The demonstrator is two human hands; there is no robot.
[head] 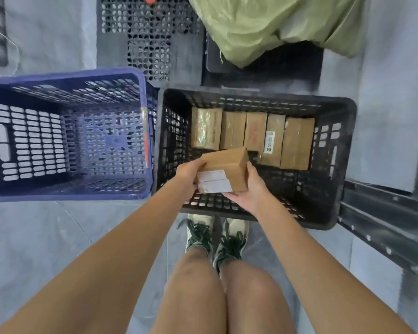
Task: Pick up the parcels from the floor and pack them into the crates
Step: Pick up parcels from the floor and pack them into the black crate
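Note:
A brown cardboard parcel (228, 166) with white labels is held over the black crate (333, 203), above its near half. My left hand (190, 172) grips the parcel's left side and my right hand (250, 189) cups its right and bottom edge. Several brown parcels (251, 136) stand in a row along the crate's far wall. An empty blue crate (65, 196) sits to the left, touching the black one.
A green sack (263, 27) lies on black pallets (150, 39) behind the crates. Metal rails (384, 225) lie on the grey floor at the right. My legs and shoes (215, 235) are just in front of the black crate.

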